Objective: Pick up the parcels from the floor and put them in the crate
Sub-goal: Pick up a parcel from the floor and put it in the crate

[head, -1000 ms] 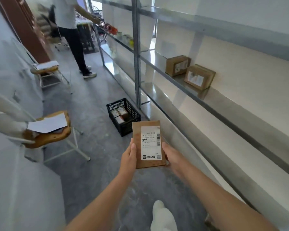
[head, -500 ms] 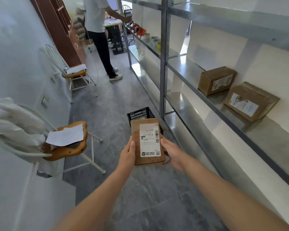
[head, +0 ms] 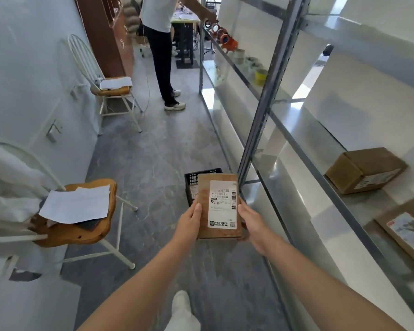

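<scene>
Both hands, left [head: 189, 222] and right [head: 251, 223], clasp the long edges of a flat brown cardboard parcel with a white label [head: 219, 206]. It looks light and stiff; an edge grip suits lowering it into the black plastic lattice crate [head: 191, 179].

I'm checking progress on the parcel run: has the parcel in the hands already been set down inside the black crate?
No: the parcel is held in the air between the left hand and right hand, in front of the black crate on the floor.

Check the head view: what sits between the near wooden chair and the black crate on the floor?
Only bare grey floor lies between the near chair and the black crate in the head view; the held parcel hides the crate's right part.
</scene>
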